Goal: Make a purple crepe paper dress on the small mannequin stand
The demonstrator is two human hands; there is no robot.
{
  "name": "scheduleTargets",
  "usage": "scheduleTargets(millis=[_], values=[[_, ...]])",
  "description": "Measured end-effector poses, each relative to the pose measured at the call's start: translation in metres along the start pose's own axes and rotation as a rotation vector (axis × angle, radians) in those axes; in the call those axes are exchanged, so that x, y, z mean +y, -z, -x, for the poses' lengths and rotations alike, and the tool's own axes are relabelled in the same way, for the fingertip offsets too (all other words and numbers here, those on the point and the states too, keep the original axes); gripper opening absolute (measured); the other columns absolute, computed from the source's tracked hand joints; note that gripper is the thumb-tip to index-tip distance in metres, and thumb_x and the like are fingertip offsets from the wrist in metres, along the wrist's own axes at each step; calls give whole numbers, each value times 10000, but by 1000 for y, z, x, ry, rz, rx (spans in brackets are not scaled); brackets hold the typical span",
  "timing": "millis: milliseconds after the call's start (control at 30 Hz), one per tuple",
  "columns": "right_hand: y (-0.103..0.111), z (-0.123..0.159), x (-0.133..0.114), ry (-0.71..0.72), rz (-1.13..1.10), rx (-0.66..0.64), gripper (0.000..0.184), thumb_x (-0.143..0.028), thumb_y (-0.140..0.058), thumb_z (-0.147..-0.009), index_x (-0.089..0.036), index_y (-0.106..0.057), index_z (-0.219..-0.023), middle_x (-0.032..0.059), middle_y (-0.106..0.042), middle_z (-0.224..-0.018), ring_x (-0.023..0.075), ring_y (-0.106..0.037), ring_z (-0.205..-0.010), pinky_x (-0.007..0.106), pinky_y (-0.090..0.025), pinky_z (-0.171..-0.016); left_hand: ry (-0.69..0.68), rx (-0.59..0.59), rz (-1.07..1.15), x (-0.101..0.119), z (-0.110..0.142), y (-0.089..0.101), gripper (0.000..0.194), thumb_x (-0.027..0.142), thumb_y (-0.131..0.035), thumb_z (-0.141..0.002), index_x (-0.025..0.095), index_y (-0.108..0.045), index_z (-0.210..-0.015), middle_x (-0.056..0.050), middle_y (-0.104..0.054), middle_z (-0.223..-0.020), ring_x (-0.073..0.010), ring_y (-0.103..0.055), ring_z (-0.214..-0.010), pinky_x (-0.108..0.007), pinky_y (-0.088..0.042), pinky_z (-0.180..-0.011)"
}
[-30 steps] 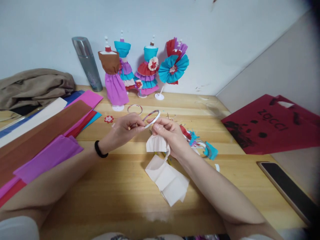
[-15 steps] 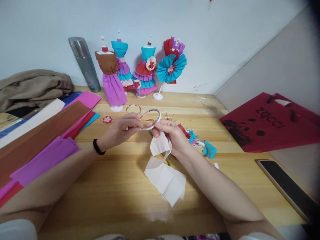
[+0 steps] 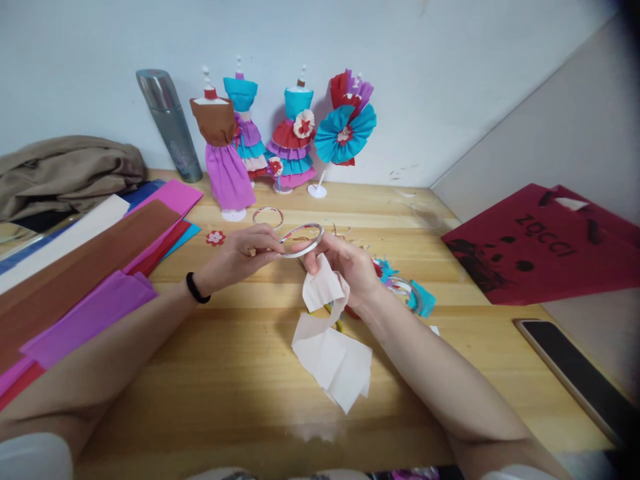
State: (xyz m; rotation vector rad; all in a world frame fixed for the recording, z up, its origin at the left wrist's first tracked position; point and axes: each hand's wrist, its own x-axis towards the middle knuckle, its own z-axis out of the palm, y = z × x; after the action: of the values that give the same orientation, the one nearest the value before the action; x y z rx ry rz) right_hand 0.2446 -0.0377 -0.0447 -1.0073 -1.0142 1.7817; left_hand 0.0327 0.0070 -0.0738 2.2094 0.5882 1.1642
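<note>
Above the table, a thin white tape roll (image 3: 303, 253) with a red-printed inner side is tilted between my two hands. My left hand (image 3: 243, 257) pinches its left edge, fingers closed. On the right edge, my right hand (image 3: 351, 265) is closed on the roll and on a pale crepe paper strip (image 3: 323, 283). The strip hangs below my right fingers, curling down to a wider folded piece (image 3: 333, 357) over the table. Part of a yellow-handled tool (image 3: 339, 325) shows behind the paper; its kind is hidden.
Several small dress forms in crepe paper, one a brown-and-purple dress (image 3: 227, 160), line the wall beside a flask (image 3: 170, 127). Folded crepe paper (image 3: 95, 273) lies left. Another ring (image 3: 268, 217), a paper flower (image 3: 215, 238), scraps (image 3: 423, 298), a red bag (image 3: 540, 243) and a phone (image 3: 570, 373) lie around.
The tape roll has tilted flatter. My right hand has shifted slightly right and turned, and the paper strip below has curled a little with it. My left hand stays nearly still.
</note>
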Motion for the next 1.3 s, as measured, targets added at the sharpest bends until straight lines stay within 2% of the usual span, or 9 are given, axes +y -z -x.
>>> scheduleTargets(millis=[100,200,267,367,467,567,833,1100,1300], values=[[1,-1,0,-3,-60,-27,457,-566,-660,-712,-135,-738,-845,-16,-533,-523,97,-418,-368,249,-296,-357,31,2,31,2,-1,-1,93,196,-654,-888,176,-733,-842,-47,-677,-802,-129,-591,-739,-265,-449,-682],[-1,-1,2,42,-73,-12,358,-452,-710,-694,-146,-744,-879,-20,-563,-560,89,-437,-408,231,-310,-377,87,9,88,5,-1,-4,102,222,-659,-887,172,-725,-827,-39,-666,-773,-124,-580,-714,-257,-435,-654],[-4,-1,5,67,-47,-1,328,-394,-763,-648,-148,-746,-865,-22,-582,-574,77,-441,-417,216,-303,-382,131,24,133,6,-1,-8,132,251,-666,-882,167,-713,-792,-32,-649,-743,-119,-568,-686,-250,-425,-628],[-10,0,9,113,-21,37,314,-410,-812,-618,-147,-734,-771,-25,-585,-570,59,-435,-414,199,-291,-387,167,49,161,8,1,-15,168,273,-673,-876,162,-698,-752,-18,-625,-706,-107,-545,-651,-240,-412,-612],[-15,1,10,146,-13,90,337,-456,-825,-614,-146,-706,-677,-31,-569,-545,47,-416,-401,192,-276,-380,173,47,146,9,4,-20,155,268,-670,-880,163,-702,-770,-14,-624,-717,-102,-538,-659,-237,-404,-621],[-16,1,10,137,-15,110,358,-472,-835,-583,-151,-721,-695,-39,-561,-520,46,-398,-382,190,-259,-363,160,55,144,8,4,-20,139,269,-673,-879,165,-711,-795,-18,-632,-734,-102,-534,-659,-236,-402,-609],[-12,1,12,157,-8,53,296,-440,-766,-668,-156,-740,-749,-24,-564,-538,60,-403,-391,207,-268,-365,160,9,218,4,0,-12,160,306,-727,-837,157,-700,-785,-10,-621,-710,-99,-533,-632,-228,-404,-570],[-16,5,12,206,12,65,313,-466,-778,-661,-161,-729,-712,-22,-541,-543,63,-411,-427,201,-265,-402,162,-32,236,-5,2,-10,308,453,-737,-814,152,-695,-763,-20,-621,-709,-117,-532,-646,-252,-406,-590],[-19,6,13,244,30,87,298,-455,-757,-678,-165,-692,-686,-21,-527,-548,76,-419,-462,218,-274,-433,164,12,231,-13,6,-12,393,535,-742,-779,144,-708,-783,-24,-625,-723,-117,-552,-631,-251,-426,-595]])
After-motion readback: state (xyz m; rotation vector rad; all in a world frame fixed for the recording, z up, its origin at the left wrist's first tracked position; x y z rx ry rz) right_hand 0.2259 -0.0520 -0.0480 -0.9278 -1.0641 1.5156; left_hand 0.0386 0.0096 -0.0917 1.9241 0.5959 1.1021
